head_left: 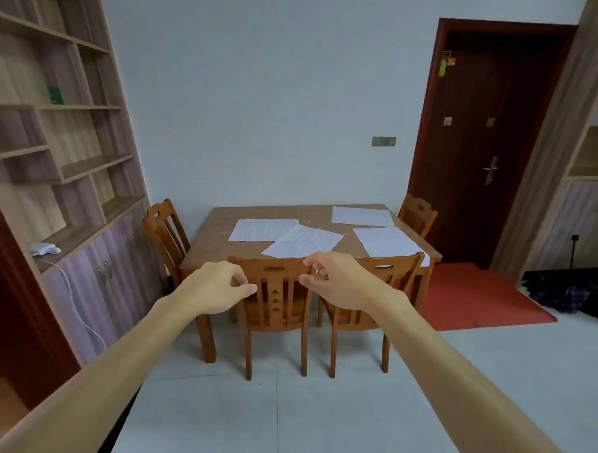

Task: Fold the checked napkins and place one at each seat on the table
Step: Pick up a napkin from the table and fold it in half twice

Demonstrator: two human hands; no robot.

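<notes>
Pale walls, grey floor tiles, and a wooden counter (222, 223) with 4 napkins (303, 242) lying flat and unfolded on top, 2 of them overlapping. Both arms were stretched out toward it. Left hand (219, 286) and right hand (336, 279) had fingers loosely curled, holding nothing, hovering in front of a chair (274, 293).

Two chair backs (273, 273) between hands and table (218, 229).

Dim, even light; soft focus; edges bowed by wide-angle distortion.
</notes>
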